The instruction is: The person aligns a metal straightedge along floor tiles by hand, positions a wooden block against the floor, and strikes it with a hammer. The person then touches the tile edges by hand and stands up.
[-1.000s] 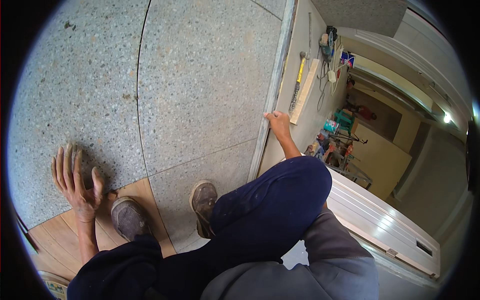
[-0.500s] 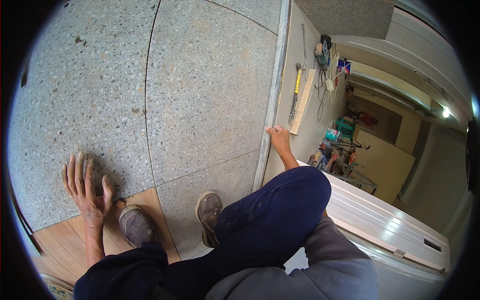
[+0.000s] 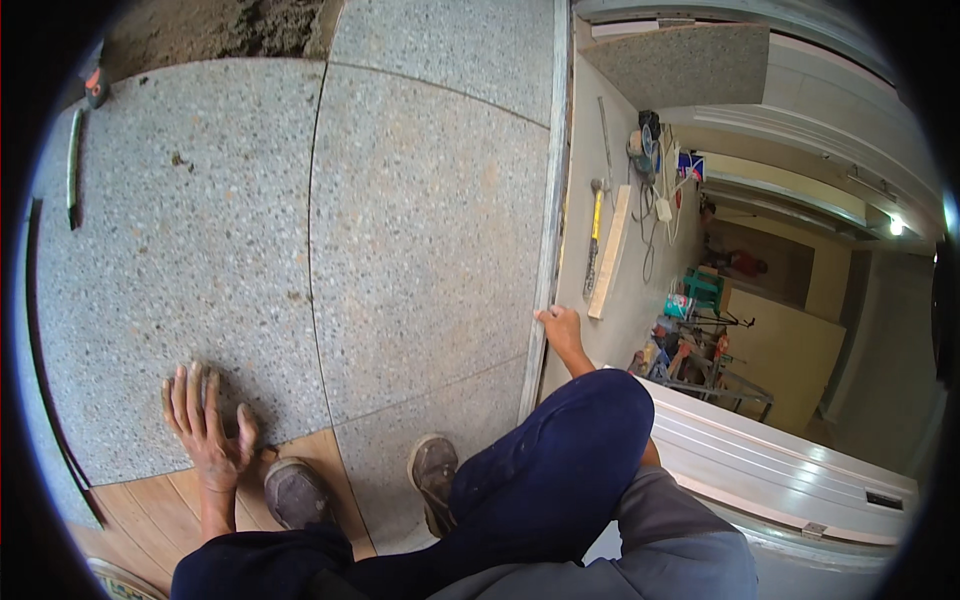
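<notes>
Left hand [image 3: 210, 430]: palm down on the large speckled grey tile [image 3: 225, 260], fingers spread, grasping nothing that I can see from my remote post. This tile lies left of a dark seam, its near edge meeting wood-look planks [image 3: 150, 520]. Right hand [image 3: 562, 330]: fingers curled at the pale edge strip [image 3: 549, 230] bordering the tiled floor; whether they pinch it, I cannot tell.

Containers: beyond the right hand I make out a small teal-and-white bucket [image 3: 679, 305] beside a green stool [image 3: 705, 288]; its contents are too small to tell. A blue box [image 3: 690, 162] stands farther up, its inside hidden from me. At lower left, a round pale-rimmed object [image 3: 118, 580] is cut off by the view's edge, and I cannot tell whether it is a vessel.

Surroundings: a yellow-and-black-handled hammer [image 3: 596, 228] lies near a light wooden strip [image 3: 610, 252], both to the right of the edge strip. Dark, crumbly material [image 3: 220, 32] borders the tile's far edge, near an orange-and-black tool handle [image 3: 96, 88].
</notes>
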Available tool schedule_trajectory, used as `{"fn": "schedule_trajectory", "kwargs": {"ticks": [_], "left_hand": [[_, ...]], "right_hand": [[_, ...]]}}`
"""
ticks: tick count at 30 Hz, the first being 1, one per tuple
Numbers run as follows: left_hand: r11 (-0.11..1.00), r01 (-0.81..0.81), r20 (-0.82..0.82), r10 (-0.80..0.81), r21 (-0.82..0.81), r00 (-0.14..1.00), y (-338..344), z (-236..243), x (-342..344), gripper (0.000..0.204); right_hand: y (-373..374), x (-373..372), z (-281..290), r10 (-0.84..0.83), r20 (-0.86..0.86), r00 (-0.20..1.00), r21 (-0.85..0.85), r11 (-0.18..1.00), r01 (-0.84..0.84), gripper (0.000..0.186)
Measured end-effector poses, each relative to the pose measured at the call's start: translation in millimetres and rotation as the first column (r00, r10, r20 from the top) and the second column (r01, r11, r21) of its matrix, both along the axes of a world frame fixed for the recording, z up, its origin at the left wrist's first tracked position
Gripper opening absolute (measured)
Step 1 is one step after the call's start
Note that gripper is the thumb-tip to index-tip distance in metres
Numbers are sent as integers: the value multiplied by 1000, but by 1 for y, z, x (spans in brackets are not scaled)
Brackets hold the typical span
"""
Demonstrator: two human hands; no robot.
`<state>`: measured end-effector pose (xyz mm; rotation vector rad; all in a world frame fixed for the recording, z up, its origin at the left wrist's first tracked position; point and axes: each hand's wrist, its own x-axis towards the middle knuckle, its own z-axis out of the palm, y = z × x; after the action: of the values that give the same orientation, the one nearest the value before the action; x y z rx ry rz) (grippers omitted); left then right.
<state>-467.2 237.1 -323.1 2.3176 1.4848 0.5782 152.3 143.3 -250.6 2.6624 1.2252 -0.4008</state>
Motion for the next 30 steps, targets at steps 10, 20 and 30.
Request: {"fn": "schedule_trajectory", "kwargs": {"ticks": [10, 20, 30], "left_hand": [[1000, -8, 3, 8, -12, 1000, -1, 2, -2, 53], [999, 32, 0, -32, -11, 999, -1, 4, -2, 52], [1000, 27, -4, -27, -5, 1000, -2, 1, 2, 54]], "right_hand": [[-5, 6, -6, 50, 14, 999, 7, 999, -50, 44], [-3, -32, -22, 72, 134, 988, -52, 996, -66, 56], [-1, -20, -24, 62, 45, 997, 157, 985, -69, 55]]}}
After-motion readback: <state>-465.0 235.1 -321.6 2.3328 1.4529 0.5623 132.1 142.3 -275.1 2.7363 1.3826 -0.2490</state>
